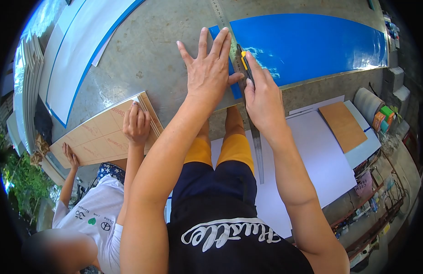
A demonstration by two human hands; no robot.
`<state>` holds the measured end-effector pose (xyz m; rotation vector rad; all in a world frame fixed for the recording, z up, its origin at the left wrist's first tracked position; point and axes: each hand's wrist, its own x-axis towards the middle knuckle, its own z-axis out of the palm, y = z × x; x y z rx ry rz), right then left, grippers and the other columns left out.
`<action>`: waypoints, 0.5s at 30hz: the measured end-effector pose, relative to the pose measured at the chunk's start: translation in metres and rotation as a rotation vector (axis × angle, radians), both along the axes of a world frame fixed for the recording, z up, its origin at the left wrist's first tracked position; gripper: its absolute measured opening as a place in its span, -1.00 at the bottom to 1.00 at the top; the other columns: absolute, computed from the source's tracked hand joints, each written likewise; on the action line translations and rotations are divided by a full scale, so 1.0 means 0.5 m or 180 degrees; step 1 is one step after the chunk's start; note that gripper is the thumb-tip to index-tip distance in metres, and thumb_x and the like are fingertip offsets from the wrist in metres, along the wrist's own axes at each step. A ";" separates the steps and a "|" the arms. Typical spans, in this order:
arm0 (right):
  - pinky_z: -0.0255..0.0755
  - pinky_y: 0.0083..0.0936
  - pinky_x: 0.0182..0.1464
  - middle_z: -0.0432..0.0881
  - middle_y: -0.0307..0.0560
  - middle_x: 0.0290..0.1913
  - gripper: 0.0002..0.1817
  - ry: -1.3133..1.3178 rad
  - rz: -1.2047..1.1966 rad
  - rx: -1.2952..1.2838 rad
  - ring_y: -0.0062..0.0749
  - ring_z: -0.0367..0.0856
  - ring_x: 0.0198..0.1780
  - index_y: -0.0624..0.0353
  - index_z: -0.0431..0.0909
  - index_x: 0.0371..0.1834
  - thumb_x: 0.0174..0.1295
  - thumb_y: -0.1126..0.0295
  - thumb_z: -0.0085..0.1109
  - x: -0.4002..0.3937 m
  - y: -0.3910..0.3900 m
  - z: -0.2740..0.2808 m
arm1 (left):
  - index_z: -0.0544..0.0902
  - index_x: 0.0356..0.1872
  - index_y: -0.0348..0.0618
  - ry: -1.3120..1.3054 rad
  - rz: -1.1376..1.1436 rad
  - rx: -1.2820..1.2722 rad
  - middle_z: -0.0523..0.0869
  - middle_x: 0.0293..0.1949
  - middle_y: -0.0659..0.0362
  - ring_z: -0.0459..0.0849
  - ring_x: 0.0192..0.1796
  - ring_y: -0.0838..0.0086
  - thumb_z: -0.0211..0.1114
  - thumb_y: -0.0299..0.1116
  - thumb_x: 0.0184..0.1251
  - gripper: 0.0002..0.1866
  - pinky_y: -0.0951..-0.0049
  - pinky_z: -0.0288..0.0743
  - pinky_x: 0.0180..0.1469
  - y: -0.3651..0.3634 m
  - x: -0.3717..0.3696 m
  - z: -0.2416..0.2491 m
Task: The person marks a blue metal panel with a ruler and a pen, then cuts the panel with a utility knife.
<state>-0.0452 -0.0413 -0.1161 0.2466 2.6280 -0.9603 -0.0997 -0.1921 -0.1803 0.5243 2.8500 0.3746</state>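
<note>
My left hand [208, 73] lies flat with its fingers spread, pressing on a narrow blue strip [236, 92] and the edge of a long steel ruler [220, 13]. Gripped in my right hand [267, 100] is a yellow and black utility knife [244, 59], its tip beside the ruler's right edge. A large glossy blue sheet [316, 48] stretches away to the right of the ruler. The ruler's lower end hangs past the table's near edge. Part of the blue strip is hidden under my left hand.
At left, a person in a white shirt [98, 201] holds brown-papered boards [95, 137] at the table [152, 50]. A white panel with blue edging [83, 41] lies beyond. Below the table to the right are white sheets [312, 160] and a brown board [343, 125].
</note>
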 end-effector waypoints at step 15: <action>0.67 0.02 -0.10 0.56 0.16 -0.01 -0.23 -0.0452 -0.0076 -0.0128 0.20 0.74 -0.17 -0.04 0.24 0.77 0.50 0.59 0.12 0.176 0.041 0.035 | 0.32 0.72 0.10 0.0086 -0.0007 -0.0174 0.25 0.71 0.38 0.06 0.79 0.15 0.54 0.39 0.12 0.17 -0.66 -0.18 0.62 0.002 0.001 -0.006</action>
